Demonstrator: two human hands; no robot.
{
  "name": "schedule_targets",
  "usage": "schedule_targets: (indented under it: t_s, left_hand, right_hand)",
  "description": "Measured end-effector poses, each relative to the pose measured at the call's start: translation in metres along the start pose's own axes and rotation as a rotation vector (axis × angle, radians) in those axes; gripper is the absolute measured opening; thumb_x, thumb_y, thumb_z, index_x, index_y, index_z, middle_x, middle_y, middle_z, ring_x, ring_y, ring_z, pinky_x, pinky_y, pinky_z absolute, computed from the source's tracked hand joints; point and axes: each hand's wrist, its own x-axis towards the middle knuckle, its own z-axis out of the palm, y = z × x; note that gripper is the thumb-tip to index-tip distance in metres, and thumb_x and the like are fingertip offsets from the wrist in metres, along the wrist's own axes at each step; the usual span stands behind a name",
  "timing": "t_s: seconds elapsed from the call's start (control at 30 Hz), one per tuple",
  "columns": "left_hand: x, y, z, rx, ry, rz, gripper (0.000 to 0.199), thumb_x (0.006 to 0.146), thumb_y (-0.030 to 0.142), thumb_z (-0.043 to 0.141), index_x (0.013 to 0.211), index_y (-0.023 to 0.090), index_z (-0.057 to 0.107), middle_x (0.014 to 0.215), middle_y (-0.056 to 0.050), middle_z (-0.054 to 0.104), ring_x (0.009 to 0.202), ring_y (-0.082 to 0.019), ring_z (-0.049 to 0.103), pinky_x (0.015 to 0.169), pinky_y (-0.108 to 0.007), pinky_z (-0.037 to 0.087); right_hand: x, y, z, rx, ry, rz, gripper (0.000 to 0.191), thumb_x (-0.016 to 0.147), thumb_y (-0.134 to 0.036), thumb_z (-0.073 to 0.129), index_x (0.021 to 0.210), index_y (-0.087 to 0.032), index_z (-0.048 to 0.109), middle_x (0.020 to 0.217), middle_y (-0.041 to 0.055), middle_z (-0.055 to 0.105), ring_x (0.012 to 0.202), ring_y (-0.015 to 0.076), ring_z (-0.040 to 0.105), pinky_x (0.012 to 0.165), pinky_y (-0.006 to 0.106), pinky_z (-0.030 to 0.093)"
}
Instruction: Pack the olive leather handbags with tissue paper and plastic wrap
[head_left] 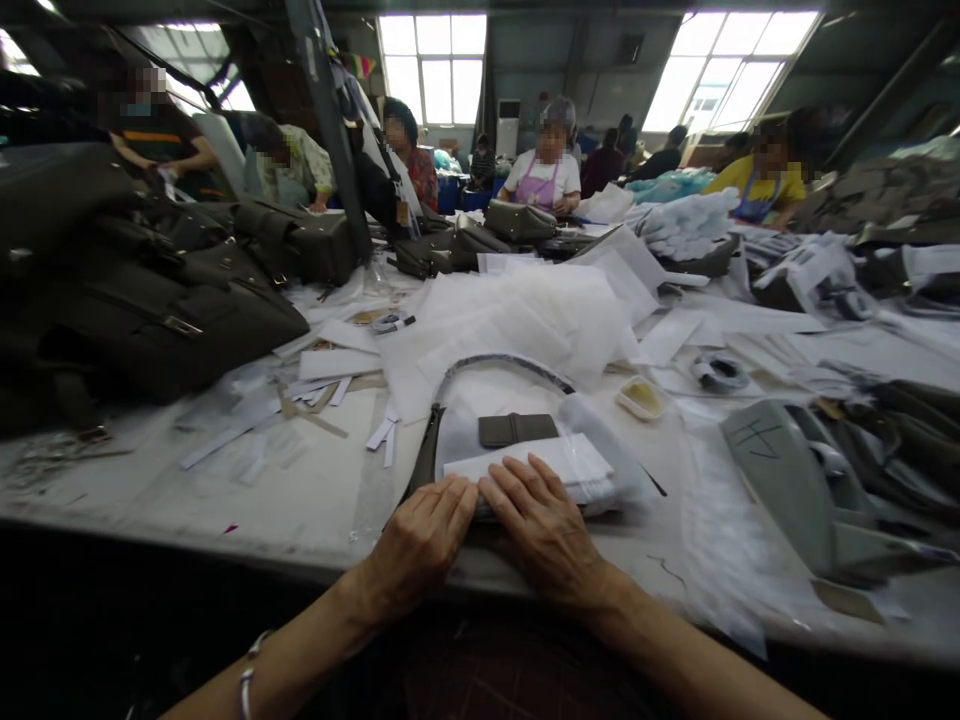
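Note:
A dark handbag [426, 452] with an arched, wrapped handle [504, 362] lies at the table's front edge, partly covered in white sheet. On it are a small grey-green flap piece [517, 430] and a folded white packet [536, 466] in clear film. My left hand [427, 530] has its fingers pressed together at the packet's lower left corner; what they pinch is hidden. My right hand [541, 520] lies over the packet's lower edge with its fingers spread flat. The fingertips of both hands nearly meet.
Dark bags [150, 290] are heaped at the left. White sheets [517, 310] lie behind the handbag, beside a small dish [640, 398]. A grey tape dispenser [784, 480] stands at the right, near more dark bags. Several people work across the table [300, 510].

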Motion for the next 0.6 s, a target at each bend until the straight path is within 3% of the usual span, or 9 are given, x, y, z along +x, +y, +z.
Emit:
schedule_targets:
  t_s: [0.13, 0.3, 0.4, 0.47, 0.6]
  left_hand:
    - [0.0, 0.002, -0.001, -0.004, 0.006, -0.048, 0.036, 0.096, 0.007, 0.034, 0.123, 0.005, 0.057, 0.114, -0.017, 0.067, 0.106, -0.024, 0.065, 0.09, -0.036, 0.054]
    - [-0.007, 0.009, 0.007, 0.055, 0.011, -0.071, 0.036, 0.097, 0.008, 0.035, 0.127, 0.006, 0.055, 0.12, -0.017, 0.065, 0.118, -0.025, 0.059, 0.099, -0.039, 0.05]
    - [-0.006, 0.009, 0.012, 0.083, 0.024, -0.086, 0.035, 0.095, 0.006, 0.037, 0.125, 0.007, 0.056, 0.117, -0.016, 0.066, 0.113, -0.025, 0.061, 0.096, -0.04, 0.05]
    - [-0.004, 0.006, 0.013, 0.082, 0.05, -0.07, 0.034, 0.093, 0.004, 0.039, 0.122, 0.007, 0.056, 0.113, -0.016, 0.067, 0.108, -0.025, 0.064, 0.092, -0.039, 0.052]
    - [0.001, -0.003, 0.011, 0.03, 0.104, -0.03, 0.035, 0.089, 0.003, 0.041, 0.12, 0.009, 0.056, 0.105, -0.014, 0.07, 0.096, -0.021, 0.068, 0.086, -0.033, 0.055]
  right_hand:
    - [0.001, 0.009, 0.012, -0.025, 0.023, -0.018, 0.036, 0.09, -0.016, 0.055, 0.126, -0.014, 0.058, 0.122, 0.0119, 0.067, 0.117, 0.0291, 0.056, 0.107, 0.049, 0.038]
    - [0.012, 0.016, 0.005, 0.03, 0.036, -0.099, 0.032, 0.086, -0.018, 0.057, 0.118, -0.015, 0.06, 0.111, 0.0112, 0.069, 0.105, 0.0268, 0.059, 0.093, 0.045, 0.045]
    - [0.021, 0.014, -0.001, 0.038, -0.038, -0.062, 0.023, 0.085, -0.018, 0.061, 0.108, -0.018, 0.062, 0.101, 0.0079, 0.07, 0.092, 0.0248, 0.059, 0.084, 0.041, 0.046]
    - [0.023, 0.01, -0.001, 0.026, -0.077, -0.028, 0.022, 0.084, -0.019, 0.062, 0.106, -0.018, 0.063, 0.102, 0.0074, 0.07, 0.092, 0.0252, 0.059, 0.085, 0.041, 0.046]
    - [0.013, 0.002, 0.005, -0.038, -0.003, -0.003, 0.039, 0.088, -0.018, 0.056, 0.126, -0.014, 0.056, 0.121, 0.0112, 0.067, 0.114, 0.0298, 0.055, 0.104, 0.048, 0.037]
